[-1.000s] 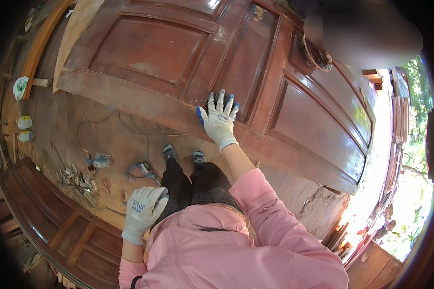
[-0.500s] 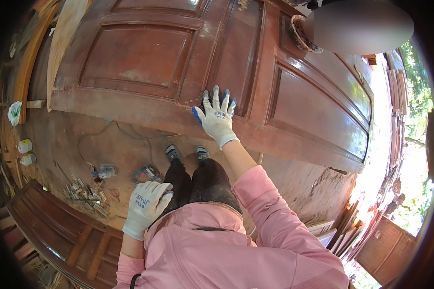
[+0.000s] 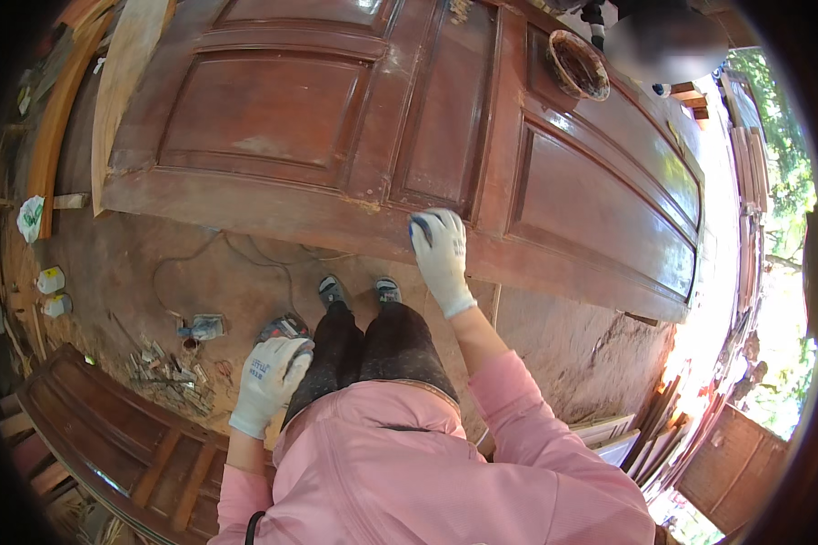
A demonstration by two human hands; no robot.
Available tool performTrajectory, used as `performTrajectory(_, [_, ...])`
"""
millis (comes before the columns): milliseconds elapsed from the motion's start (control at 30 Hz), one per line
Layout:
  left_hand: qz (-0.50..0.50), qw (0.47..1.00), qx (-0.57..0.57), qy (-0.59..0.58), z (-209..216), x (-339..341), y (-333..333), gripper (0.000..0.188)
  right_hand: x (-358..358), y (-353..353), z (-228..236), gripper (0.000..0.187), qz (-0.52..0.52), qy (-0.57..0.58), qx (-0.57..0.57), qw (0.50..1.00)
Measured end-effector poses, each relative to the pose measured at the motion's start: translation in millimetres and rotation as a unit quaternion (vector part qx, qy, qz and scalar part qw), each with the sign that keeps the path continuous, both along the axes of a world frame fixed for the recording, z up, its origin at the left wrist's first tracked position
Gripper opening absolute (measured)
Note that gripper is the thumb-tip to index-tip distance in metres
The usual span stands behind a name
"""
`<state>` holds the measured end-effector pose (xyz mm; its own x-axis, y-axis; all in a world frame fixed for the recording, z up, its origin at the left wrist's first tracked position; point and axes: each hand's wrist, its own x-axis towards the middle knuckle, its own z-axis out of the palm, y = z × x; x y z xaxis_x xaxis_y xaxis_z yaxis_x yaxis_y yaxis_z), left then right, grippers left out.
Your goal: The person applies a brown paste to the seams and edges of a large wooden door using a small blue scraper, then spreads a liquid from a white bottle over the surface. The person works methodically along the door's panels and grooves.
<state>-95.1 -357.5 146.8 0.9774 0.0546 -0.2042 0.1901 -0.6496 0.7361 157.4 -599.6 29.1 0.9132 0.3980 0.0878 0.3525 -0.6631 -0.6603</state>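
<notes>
A large brown panelled wooden door (image 3: 264, 113) lies flat in front of me, its near edge at about the level of my feet. My right hand (image 3: 443, 263), in a white work glove with blue on the thumb side, is over this near edge with its fingers curled in. Nothing shows in its grasp. My left hand (image 3: 271, 386), gloved alike, hangs low beside my left thigh. Its fingers are bent and closed, and the palm is hidden, so I cannot see what it holds, if anything. Light crumbs (image 3: 365, 205) lie on the door left of my right hand.
A round basin (image 3: 554, 65) with dark stains stands on the door's far right, near a person with a blurred head. Another panelled door (image 3: 109, 431) lies at lower left. Scraps (image 3: 168, 377), a power tool (image 3: 284, 329) and a cable are on the floor. Planks line the left.
My right hand has drawn back from the door panel toward the near edge, and its spread fingers have curled. The left hand has barely moved. The person at the far right has shifted.
</notes>
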Motion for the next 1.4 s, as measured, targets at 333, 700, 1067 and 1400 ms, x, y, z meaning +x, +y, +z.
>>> performTrajectory(333, [0.302,0.930,-0.054,0.204,-165.2,-213.4,-13.3,0.025,-105.6,-41.6,13.7,0.030,0.183,0.167,-0.053,0.967])
performTrajectory(700, [0.508,0.766,-0.260,0.297,-165.9,-242.8,-137.1,0.026,-50.9,-42.8,6.7,0.032,0.330,0.112,-0.090,0.933])
performTrajectory(1067, [0.525,0.817,-0.165,0.174,-182.9,-229.2,-258.7,0.040,-55.9,-32.2,8.6,0.044,0.557,0.091,-0.197,0.802])
performTrajectory(1400, [0.698,0.633,-0.296,0.157,-198.1,-254.4,-366.9,0.040,-104.7,-15.6,-30.2,0.042,0.603,0.095,-0.207,0.764])
